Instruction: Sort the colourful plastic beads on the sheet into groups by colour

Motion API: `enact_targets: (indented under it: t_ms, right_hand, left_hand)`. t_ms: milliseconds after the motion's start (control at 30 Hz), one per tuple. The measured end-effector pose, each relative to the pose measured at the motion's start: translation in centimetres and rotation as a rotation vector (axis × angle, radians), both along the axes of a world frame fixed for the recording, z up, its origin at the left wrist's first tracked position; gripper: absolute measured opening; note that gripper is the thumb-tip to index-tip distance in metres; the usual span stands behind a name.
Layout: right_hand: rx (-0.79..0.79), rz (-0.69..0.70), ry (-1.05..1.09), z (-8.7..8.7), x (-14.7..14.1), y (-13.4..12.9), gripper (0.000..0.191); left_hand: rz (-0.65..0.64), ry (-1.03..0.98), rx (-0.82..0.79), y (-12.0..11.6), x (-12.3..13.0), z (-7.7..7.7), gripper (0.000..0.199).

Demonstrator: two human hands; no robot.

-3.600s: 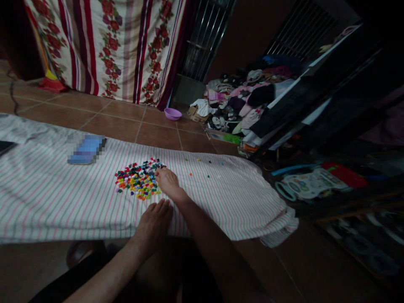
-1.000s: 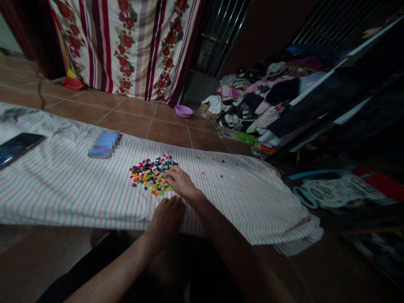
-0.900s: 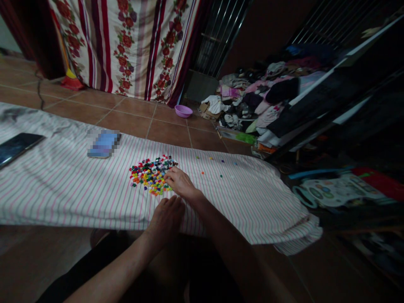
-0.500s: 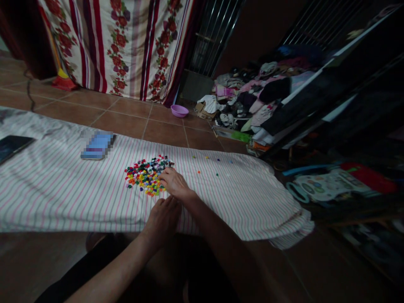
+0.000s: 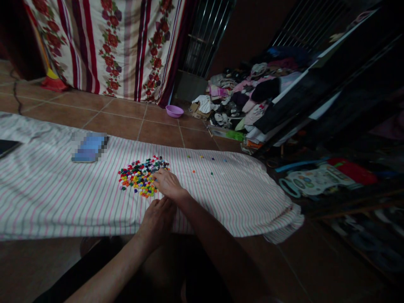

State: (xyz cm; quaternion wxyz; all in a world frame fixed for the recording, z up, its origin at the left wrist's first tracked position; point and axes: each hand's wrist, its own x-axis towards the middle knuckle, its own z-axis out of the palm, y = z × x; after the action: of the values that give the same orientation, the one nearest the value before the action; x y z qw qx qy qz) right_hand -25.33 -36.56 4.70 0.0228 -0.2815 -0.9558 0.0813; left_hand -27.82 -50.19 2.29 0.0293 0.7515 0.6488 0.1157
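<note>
A heap of tiny coloured beads or bricks (image 5: 139, 179), in red, yellow, green, white, black and other colours, lies on the striped cloth (image 5: 78, 198). My right hand (image 5: 167, 182) rests at the heap's right edge, fingers reaching left onto the pieces and slightly apart. No piece shows clearly in its grasp. Just below, my left hand (image 5: 159, 216) lies at the near edge of the cloth, close under the right wrist. Its fingers are mostly hidden in shadow. To the right of the heap, several single pieces (image 5: 193, 171) sit spaced apart on the cloth.
A phone (image 5: 90, 147) with a blurred screen lies left of the heap; a dark flat device (image 5: 9, 147) is at the far left. On the tiled floor beyond stand a purple basin (image 5: 174, 111) and a clothes pile (image 5: 240, 94). Racks line the right side.
The whole view has shifted slightly, so things appear a little further left. My hands keep nearly the same place against the heap, the right one still at its right edge.
</note>
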Motion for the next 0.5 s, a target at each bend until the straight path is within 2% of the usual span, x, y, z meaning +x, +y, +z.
enact_targets:
  t_ms: [200, 500]
  right_hand:
    - [-0.075, -0.026, 0.061, -0.2, 0.2, 0.3, 0.023]
    - [-0.138, 0.042, 0.184, -0.8, 1.1, 0.9, 0.023]
  left_hand:
    - [-0.005, -0.005, -0.011, -0.1, 0.0, 0.2, 0.036]
    - [0.005, -0.002, 0.006, -0.1, 0.1, 0.2, 0.031]
